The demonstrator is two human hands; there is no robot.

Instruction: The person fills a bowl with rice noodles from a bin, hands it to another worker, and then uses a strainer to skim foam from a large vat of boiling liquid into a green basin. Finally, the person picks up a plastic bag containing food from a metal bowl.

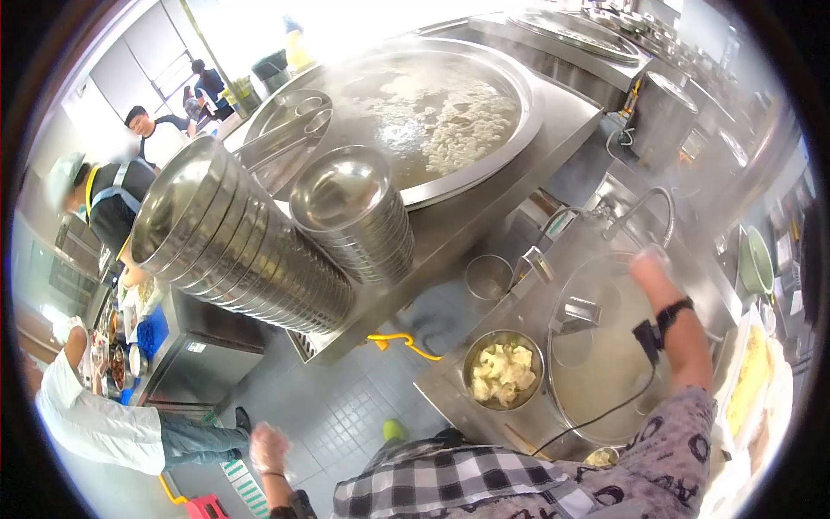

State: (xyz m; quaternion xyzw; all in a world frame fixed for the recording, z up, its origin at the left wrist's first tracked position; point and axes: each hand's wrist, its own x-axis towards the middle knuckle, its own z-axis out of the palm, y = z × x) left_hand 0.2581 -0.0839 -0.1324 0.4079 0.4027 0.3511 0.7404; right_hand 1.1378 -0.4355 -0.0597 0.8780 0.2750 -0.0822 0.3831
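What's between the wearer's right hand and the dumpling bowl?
A round vat of cloudy liquid, with a steel utensil on the stretch between right hand and dumpling bowl. Shows in the head view.

Two wearer's hands (270, 448) (653, 270) and two bowl stacks (238, 246) (367, 225) show.

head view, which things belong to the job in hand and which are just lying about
Likely the job:
right hand
pot beneath it
dumplings beside the pot

Apparently lying about:
stacked bowls
yellow tube
green basin
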